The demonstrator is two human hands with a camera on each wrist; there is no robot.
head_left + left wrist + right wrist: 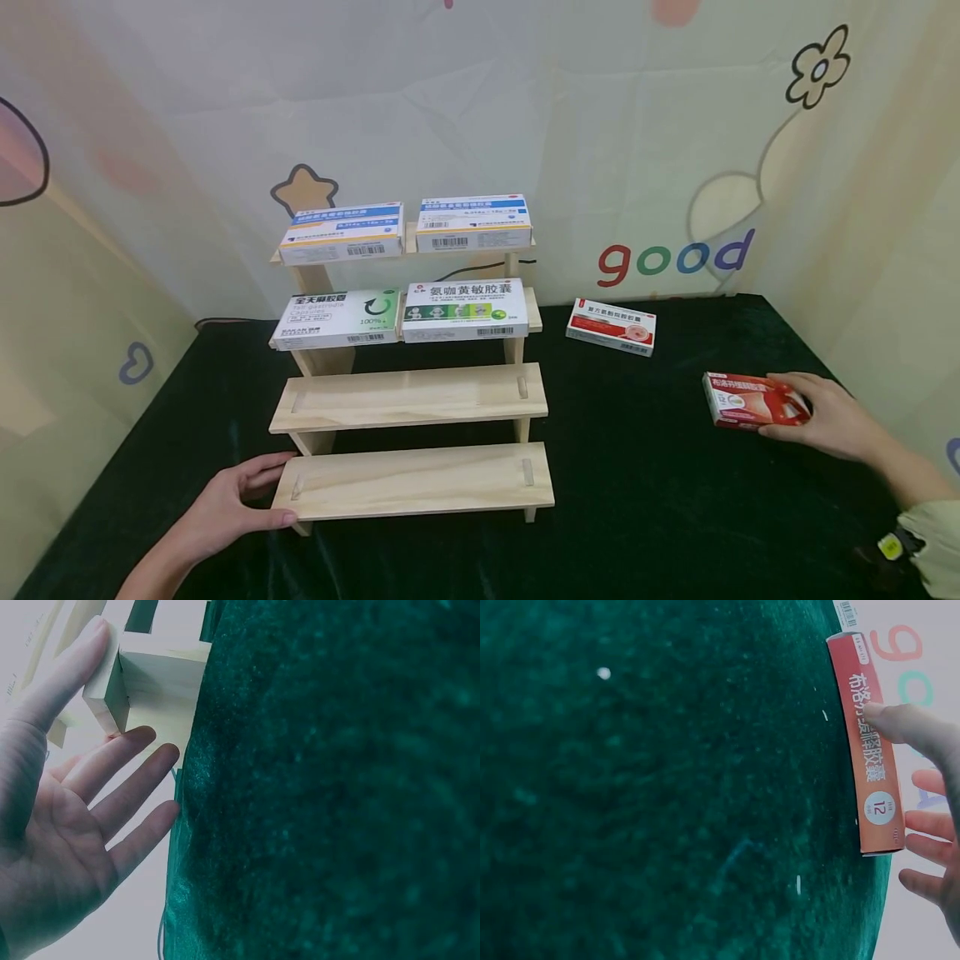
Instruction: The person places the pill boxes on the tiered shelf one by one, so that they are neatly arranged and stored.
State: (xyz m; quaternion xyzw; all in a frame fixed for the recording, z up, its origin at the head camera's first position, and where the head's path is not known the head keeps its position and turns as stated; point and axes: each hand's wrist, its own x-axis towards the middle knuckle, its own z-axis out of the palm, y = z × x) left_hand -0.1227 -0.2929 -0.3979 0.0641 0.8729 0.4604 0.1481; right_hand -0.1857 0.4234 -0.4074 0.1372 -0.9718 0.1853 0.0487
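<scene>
Red rectangular cardboard medicine box (738, 400): located at the right side of the dark green, cloth-covered tabletop (637, 500); whether it is lifted cannot be confirmed. The right hand (828, 417) pinches its right end, thumb on the narrow near face. The left hand (228, 504) is spread, fingers nearly straight, with its thumb at the near left corner of the lowest pale wooden board (420, 481).

The step in hand appears to be securing the box. Seat thumb and fingers on opposite narrow faces; avoid crushing the card. Keep the printed face up and level. Apply only light pressure with the left hand, since a push could shift the stand.

Count, outward from the hands: one stepped pale wooden stand (408, 400) with four boards; one red-and-white cardboard box (611, 327) behind the held one; two white-and-green cardboard boxes (466, 311) on the second board from the top; two white-and-blue cardboard boxes (343, 233) on the top board. Total: six boxes.
</scene>
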